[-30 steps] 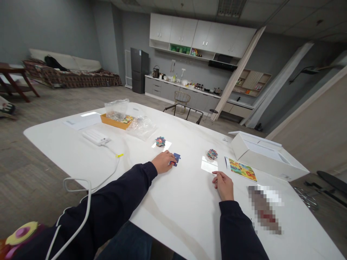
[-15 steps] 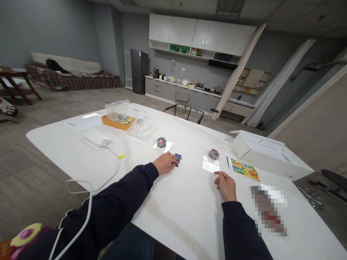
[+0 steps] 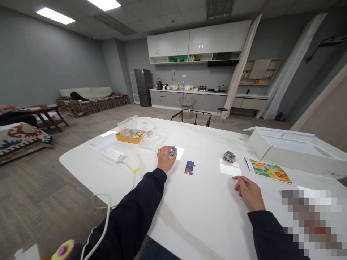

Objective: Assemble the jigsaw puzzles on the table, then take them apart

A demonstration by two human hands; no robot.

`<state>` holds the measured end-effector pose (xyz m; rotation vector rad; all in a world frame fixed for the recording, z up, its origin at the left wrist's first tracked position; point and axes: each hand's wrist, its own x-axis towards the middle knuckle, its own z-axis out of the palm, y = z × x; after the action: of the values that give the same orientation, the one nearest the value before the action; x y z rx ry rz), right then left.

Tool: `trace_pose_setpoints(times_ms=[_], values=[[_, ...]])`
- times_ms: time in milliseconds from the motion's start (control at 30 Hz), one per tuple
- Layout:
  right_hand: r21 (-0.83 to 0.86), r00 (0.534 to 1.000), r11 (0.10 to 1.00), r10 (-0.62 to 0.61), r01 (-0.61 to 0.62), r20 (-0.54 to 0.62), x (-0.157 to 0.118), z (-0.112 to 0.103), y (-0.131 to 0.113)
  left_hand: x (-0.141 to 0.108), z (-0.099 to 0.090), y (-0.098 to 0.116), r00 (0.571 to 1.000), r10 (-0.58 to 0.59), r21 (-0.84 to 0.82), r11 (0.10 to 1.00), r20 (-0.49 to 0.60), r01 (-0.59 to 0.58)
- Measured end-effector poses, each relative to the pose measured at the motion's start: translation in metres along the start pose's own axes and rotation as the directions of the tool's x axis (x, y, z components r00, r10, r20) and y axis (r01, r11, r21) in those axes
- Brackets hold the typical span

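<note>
My left hand (image 3: 165, 159) is at the left pile of puzzle pieces (image 3: 172, 151), fingers curved around its left side and touching it; whether a piece is between them is hidden. Right of that hand, joined dark blue puzzle pieces (image 3: 189, 168) with a red patch lie flat on the white table (image 3: 200, 202). My right hand (image 3: 248, 192) rests on the table with its index finger stretched out and holds nothing visible. Beyond its fingertips is a second pile of puzzle pieces (image 3: 229, 157).
An orange tray (image 3: 129, 138) of pieces and clear plastic wrap (image 3: 153, 139) lie at the back left, near a white power bank (image 3: 114, 155) with a cable. A colourful picture sheet (image 3: 270, 170) and a white box (image 3: 295, 151) are at the right.
My left hand has left the blue pieces and moved back and left to the left pile. The camera view has shifted. My right hand keeps its pose.
</note>
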<state>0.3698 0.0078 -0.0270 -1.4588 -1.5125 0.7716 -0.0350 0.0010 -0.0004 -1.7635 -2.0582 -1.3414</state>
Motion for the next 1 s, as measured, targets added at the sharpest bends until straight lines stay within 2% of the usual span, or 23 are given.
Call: trace_pose_setpoints(times_ms=[67,200,400,467,533,567,600,633,667,700,733,767,800,833,867,1000], values=[[-0.008,1.000,1.000,0.002,-0.002,-0.004,0.001,0.000,0.001,0.004,0.004,-0.009,0.999,-0.043,0.014,0.999,-0.024,0.043],[-0.034,1.000,0.999,0.020,-0.020,-0.010,0.000,0.000,-0.001,0.008,0.013,-0.021,0.998,-0.052,-0.016,0.999,-0.031,0.052],[-0.019,1.000,1.000,0.024,-0.025,-0.006,0.000,0.001,-0.001,0.015,0.009,-0.018,0.994,-0.097,-0.002,0.995,0.046,0.097],[-0.006,1.000,1.000,0.021,-0.021,-0.011,0.001,0.001,0.001,0.015,0.001,-0.011,0.996,-0.066,-0.066,0.995,0.060,0.070],[0.002,1.000,1.000,0.016,-0.016,-0.016,0.001,0.001,0.003,0.012,-0.010,-0.002,0.989,0.044,-0.213,0.977,0.143,-0.013],[0.003,1.000,1.000,0.015,-0.015,-0.017,0.002,0.001,0.004,0.008,-0.016,0.004,0.966,0.128,-0.307,0.950,0.225,-0.054],[0.006,1.000,1.000,0.014,-0.014,-0.019,0.002,0.000,0.005,0.003,-0.023,0.010,0.915,0.225,-0.400,0.913,0.334,-0.079],[0.008,1.000,1.000,0.015,-0.014,-0.019,0.002,0.000,0.005,-0.004,-0.029,0.017,0.834,0.320,-0.478,0.875,0.450,-0.077],[0.012,1.000,1.000,0.017,-0.017,-0.019,0.003,0.000,0.006,-0.011,-0.035,0.023,0.735,0.396,-0.534,0.844,0.551,-0.055],[0.014,1.000,1.000,0.022,-0.021,-0.019,0.003,0.000,0.006,-0.019,-0.040,0.029,0.633,0.452,-0.566,0.824,0.629,-0.026],[0.016,0.999,0.999,0.028,-0.028,-0.017,0.003,0.001,0.006,-0.026,-0.045,0.034,0.557,0.485,-0.582,0.813,0.675,-0.003],[0.019,0.999,0.999,0.034,-0.034,-0.016,0.003,0.001,0.005,-0.034,-0.049,0.039,0.503,0.504,-0.586,0.810,0.702,0.007],[0.023,0.999,0.999,0.040,-0.039,-0.014,0.003,0.001,0.005,-0.040,-0.053,0.042,0.476,0.510,-0.581,0.814,0.717,0.004],[0.028,0.999,0.999,0.043,-0.042,-0.015,0.002,0.001,0.004,-0.046,-0.056,0.046,0.472,0.506,-0.570,0.821,0.721,-0.010],[0.034,0.999,0.998,0.044,-0.043,-0.015,0.002,0.000,0.003,-0.051,-0.057,0.048,0.487,0.495,-0.553,0.833,0.720,-0.029],[0.040,0.999,0.998,0.047,-0.046,-0.022,0.001,0.000,0.000,-0.071,-0.057,0.051,0.622,0.426,-0.452,0.883,0.657,-0.126]])
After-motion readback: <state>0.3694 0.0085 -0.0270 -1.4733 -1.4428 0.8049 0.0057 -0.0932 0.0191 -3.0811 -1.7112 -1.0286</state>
